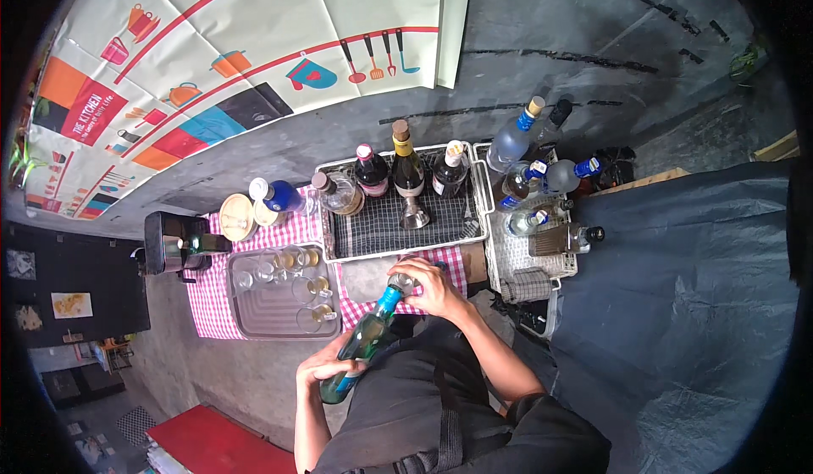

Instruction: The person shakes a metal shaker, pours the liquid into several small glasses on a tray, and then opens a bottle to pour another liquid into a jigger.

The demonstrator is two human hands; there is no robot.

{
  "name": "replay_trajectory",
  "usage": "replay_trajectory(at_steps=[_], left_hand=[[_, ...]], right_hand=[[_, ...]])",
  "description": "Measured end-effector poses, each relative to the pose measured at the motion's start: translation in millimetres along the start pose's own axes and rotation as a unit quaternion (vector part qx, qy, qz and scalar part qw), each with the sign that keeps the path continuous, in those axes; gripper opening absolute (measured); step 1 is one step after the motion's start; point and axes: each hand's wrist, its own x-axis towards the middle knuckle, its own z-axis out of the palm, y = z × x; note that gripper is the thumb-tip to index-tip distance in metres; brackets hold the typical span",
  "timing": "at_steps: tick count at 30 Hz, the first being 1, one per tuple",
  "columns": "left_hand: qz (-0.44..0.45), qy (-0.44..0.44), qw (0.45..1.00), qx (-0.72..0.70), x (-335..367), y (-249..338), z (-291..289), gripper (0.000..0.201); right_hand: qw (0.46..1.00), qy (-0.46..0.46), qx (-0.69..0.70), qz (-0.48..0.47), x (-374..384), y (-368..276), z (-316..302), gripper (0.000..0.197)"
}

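Tilted in front of my body is a green glass bottle (366,338) with a blue neck wrap. My left hand (326,362) is wrapped round its lower part. At the bottle's mouth, my right hand (432,288) is closed on a small clear glass (401,283); whether anything flows into it is too small to tell. Just beyond lies a pale board (364,279) on a pink-checked cloth (457,262). To the left, a grey tray (271,328) carries several small glasses (279,262), some with yellowish liquid.
Behind my hands, a white-rimmed rack (373,251) holds several bottles and a metal jigger (413,215). More bottles (511,142) crowd a white basket (512,254) on the right. At left stand a blue bottle (284,196), a wooden bowl (236,217) and a black machine (165,241).
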Motion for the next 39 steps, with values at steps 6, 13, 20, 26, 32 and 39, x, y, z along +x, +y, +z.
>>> replay_trajectory(at_steps=[6,13,20,26,32,39], left_hand=[[-0.018,-0.003,1.000,0.026,0.6,4.3,-0.5,0.119],[-0.022,-0.005,0.999,0.025,1.4,7.7,2.4,0.112],[-0.024,0.006,0.999,0.035,0.2,3.3,3.4,0.113],[-0.024,0.013,0.998,0.052,-0.8,7.2,4.9,0.108],[-0.027,0.006,0.998,0.052,-1.5,11.1,6.5,0.103],[-0.061,-0.001,0.997,0.040,-3.0,30.3,9.5,0.102]], right_hand=[[1.000,-0.005,0.009,0.003,-0.2,0.6,0.1,0.060],[1.000,-0.016,0.001,0.013,-2.0,3.5,0.5,0.058],[1.000,-0.011,0.016,0.011,-3.6,7.1,3.6,0.057],[1.000,-0.009,0.007,-0.003,-4.6,11.6,4.8,0.057],[1.000,-0.008,0.015,0.005,-6.1,11.2,5.0,0.057],[1.000,-0.013,0.016,0.005,-6.0,12.8,5.4,0.058]])
